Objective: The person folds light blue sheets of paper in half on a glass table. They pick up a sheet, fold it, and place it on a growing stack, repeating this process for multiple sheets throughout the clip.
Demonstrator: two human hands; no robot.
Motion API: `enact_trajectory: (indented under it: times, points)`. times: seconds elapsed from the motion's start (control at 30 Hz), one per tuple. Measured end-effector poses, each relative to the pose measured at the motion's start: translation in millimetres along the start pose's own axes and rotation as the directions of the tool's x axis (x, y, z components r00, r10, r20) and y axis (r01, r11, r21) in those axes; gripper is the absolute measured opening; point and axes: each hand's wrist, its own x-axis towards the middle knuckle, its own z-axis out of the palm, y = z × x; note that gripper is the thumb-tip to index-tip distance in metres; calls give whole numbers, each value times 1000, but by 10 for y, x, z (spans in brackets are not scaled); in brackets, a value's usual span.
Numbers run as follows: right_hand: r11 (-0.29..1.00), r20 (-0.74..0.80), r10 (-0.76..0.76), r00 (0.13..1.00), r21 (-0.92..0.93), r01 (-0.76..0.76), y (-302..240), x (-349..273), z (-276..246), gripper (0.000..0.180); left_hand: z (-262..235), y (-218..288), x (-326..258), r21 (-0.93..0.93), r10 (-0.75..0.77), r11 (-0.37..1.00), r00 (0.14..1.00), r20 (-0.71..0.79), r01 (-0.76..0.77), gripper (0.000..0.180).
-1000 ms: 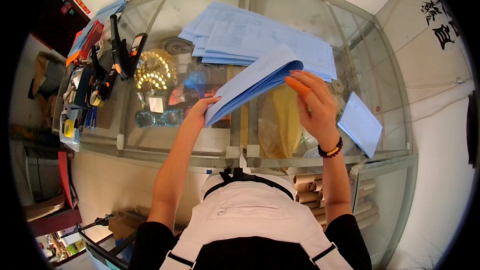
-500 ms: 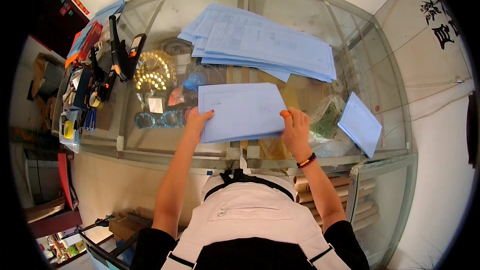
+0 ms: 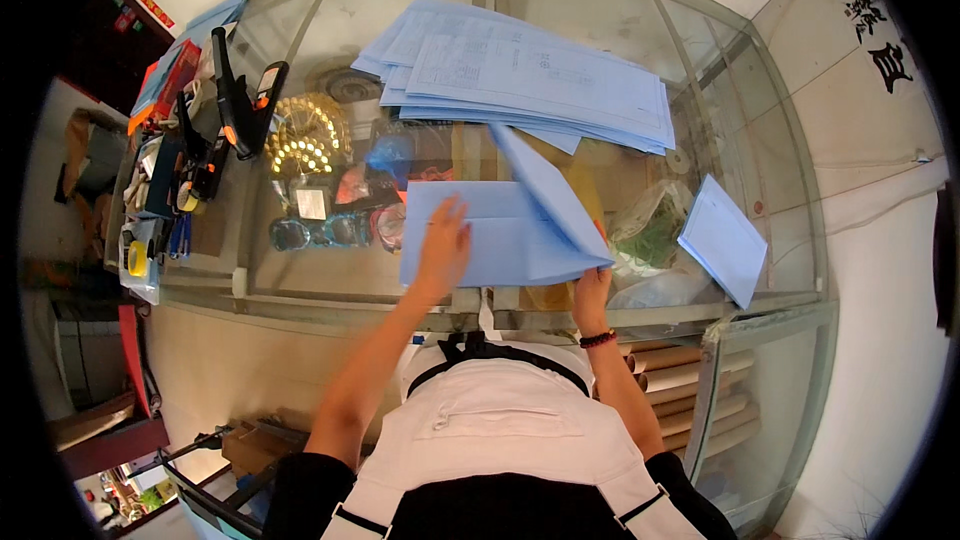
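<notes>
A blue paper sheet (image 3: pixel 470 250) lies partly opened on the glass counter in front of me, creased across, with its right-hand part lifted as a slanting flap (image 3: pixel 550 190). My left hand (image 3: pixel 444 245), a little blurred, rests over its left part with fingers stretched out. At the lower right corner, my right hand (image 3: pixel 592 290) is closed on the sheet; the paper hides some of its fingers. Beyond lies a fanned stack of larger blue sheets (image 3: pixel 540 70) with faint printed lines. To the right sits a small folded blue paper (image 3: pixel 724 240).
Black-and-orange handled tools (image 3: pixel 238 105) and a yellow tape roll (image 3: pixel 136 258) crowd the left end. Gold ornaments (image 3: pixel 305 135) and a bag of something green (image 3: pixel 650 235) show at the glass counter (image 3: pixel 400 302). Brown cardboard rolls (image 3: pixel 680 380) lie below on the right.
The folded paper has been opened, its right part now raised as a flap. My left hand has moved from its left edge onto it; my right hand has shifted down to the lower right corner.
</notes>
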Motion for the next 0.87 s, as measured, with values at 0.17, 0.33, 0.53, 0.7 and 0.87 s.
enact_trajectory:
  times: [0.17, 0.33, 0.53, 0.7, 0.87]
  points:
    - [986, -146, 90, 985, -129, -109, 247, -35, -205, 49, 700, 447, 80, -2, 169, 983, 899, 405, -184, 62]
    - [978, -141, 104, 985, -166, -127, 150, -137, -102, 53, 1019, 572, -44, 213, 145, 933, 844, 517, -291, 77]
    - [915, -66, 37, 997, -398, -61, 155, -169, -56, 52, 1101, 693, -46, 302, -1, 935, 851, 526, -186, 86]
    - [816, 90, -33, 995, -573, 79, 81, -198, -26, 44, 1170, 870, -22, 414, -140, 905, 851, 506, -98, 86]
    - [588, 325, 81, 942, -779, 218, 8, -178, -23, 53, 1208, 870, 22, 496, -198, 858, 807, 556, -131, 85]
